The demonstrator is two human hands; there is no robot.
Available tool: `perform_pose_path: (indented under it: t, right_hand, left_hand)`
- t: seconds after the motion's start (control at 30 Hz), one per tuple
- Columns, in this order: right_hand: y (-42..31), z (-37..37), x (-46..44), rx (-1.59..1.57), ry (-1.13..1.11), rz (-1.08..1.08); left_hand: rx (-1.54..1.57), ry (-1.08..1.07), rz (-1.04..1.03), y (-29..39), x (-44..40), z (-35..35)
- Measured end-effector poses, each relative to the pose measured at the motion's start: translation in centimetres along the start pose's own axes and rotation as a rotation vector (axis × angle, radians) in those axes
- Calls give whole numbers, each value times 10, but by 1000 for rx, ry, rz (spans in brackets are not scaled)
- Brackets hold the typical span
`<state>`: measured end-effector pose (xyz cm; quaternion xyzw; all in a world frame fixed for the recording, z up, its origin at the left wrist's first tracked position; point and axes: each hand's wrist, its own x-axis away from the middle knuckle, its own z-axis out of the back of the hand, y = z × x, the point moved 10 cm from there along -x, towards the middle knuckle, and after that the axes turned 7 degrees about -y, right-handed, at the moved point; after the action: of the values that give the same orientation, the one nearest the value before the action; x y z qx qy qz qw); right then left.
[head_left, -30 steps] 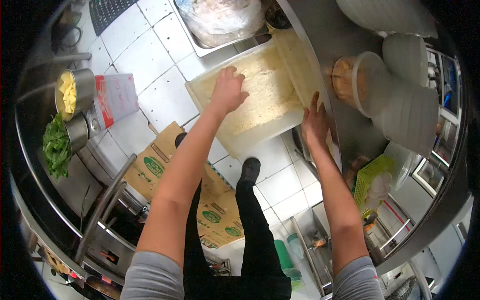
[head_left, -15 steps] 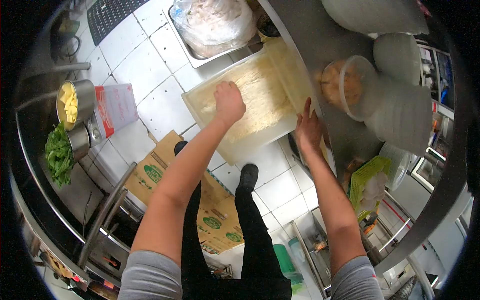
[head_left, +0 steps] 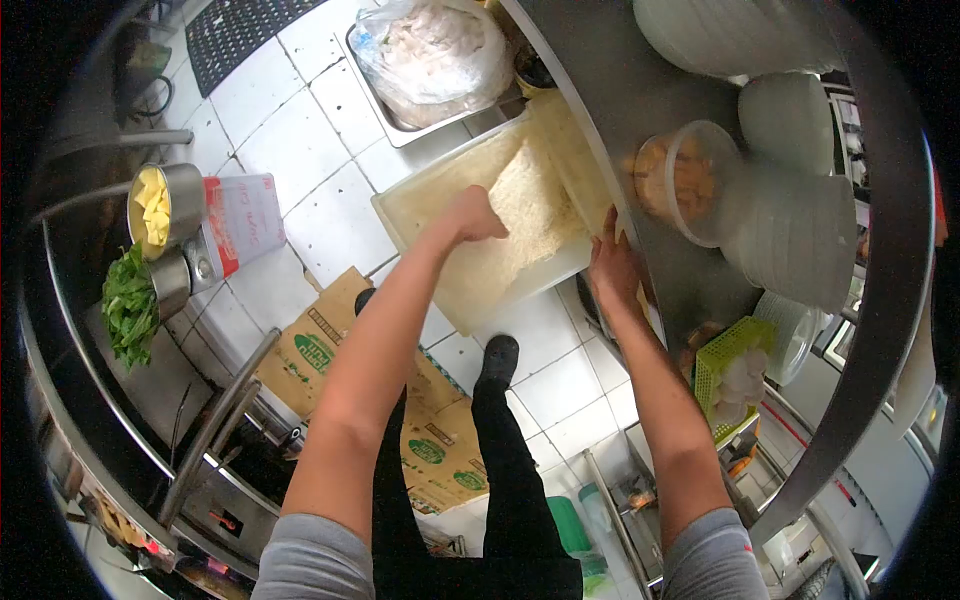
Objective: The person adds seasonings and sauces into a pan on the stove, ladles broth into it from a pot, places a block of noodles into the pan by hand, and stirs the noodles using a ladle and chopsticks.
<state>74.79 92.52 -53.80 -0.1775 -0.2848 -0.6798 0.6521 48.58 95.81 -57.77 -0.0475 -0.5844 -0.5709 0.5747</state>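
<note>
A pale plastic tub holds a layer of cream-coloured, flour-like powder. My left hand is inside it, closed, with knuckles up and fingertips hidden, at the left edge of the heaped powder. What those fingers hold, if anything, I cannot make out. Against the tub's right side, beside the steel counter, lies my right hand. Its fingers are stretched out and apart along the rim.
A metal tray with a bag of pale raw meat is beyond the tub. On the counter stand a round orange-filled container and stacked lids. Flattened cardboard covers floor tiles. Pots sit left.
My left hand has moved right and slightly nearer, and the powder is now gathered toward the tub's right side, baring more of its left floor. My right hand stays at the rim.
</note>
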Motion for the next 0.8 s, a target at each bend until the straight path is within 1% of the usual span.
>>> perform_pose_path:
  t: [0.1, 0.13, 0.2, 0.27, 0.3, 0.33, 0.43, 0.47, 0.6, 0.7, 0.73, 0.8]
  right_hand:
    - [1, 4, 3, -184, 121, 60]
    - [2, -1, 1, -193, 51, 41]
    - [4, -8, -2, -208, -86, 3]
    - [2, -3, -1, -186, -65, 22]
    - [2, -2, 0, -173, -57, 30]
    - [2, -5, 1, -173, -76, 16]
    - [1, -6, -2, -163, -97, -5]
    - [2, -6, -2, -156, -84, -5]
    - [3, -6, 0, -137, -50, 1]
    - [3, -1, 2, -48, 172, 12]
    - [1, 0, 4, -49, -60, -64]
    - [1, -7, 4, -112, -12, -20]
  left_hand:
    - [122, -55, 26, -19, 45, 28]
    - [142, -89, 52, -26, 70, 33]
    - [313, -97, 60, -41, 126, 39]
    - [534, -90, 156, -72, 176, 31]
    - [774, -69, 154, -108, 190, 13]
    - [1013, -48, 152, -145, 194, -15]
    - [1391, 75, 46, -179, 197, -55]
    - [1446, 119, 30, -188, 189, -65]
    - [1489, 69, -23, -194, 141, -93]
    - [1467, 1, -89, -164, 127, -94]
    - [1473, -26, -104, -153, 131, -89]
    - [1451, -54, -112, -140, 128, -92]
